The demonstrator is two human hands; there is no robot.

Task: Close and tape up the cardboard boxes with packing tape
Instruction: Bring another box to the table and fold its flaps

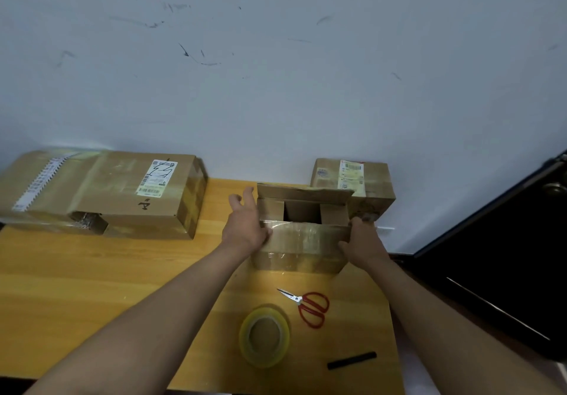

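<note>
Three cardboard boxes stand on a wooden table (92, 287) with a smooth honey-coloured top. All are brown corrugated board, creased and patched with glossy clear tape. The large box (101, 193) lies flat at the left, bearing one white shipping label and a torn gap on its near side. The small box (352, 184) sits at the back right against a scuffed pale wall (276, 57), carrying printed labels. The open box (302, 232) stands in the middle, its far flap raised and two inner flaps folded in.

One roll of packing tape (264, 335), a yellowish translucent ring, lies flat near the table's front edge, apart from both hands. One pair of red-handled scissors (306, 305) rests just beside it, and one black stick-shaped object (352, 360) lies to the right.

Left hand (245, 225) presses on the open box's left side, fingers spread and mostly straight. Right hand (362, 241) grips the near flap's right corner, fingers curled over its edge.
</note>
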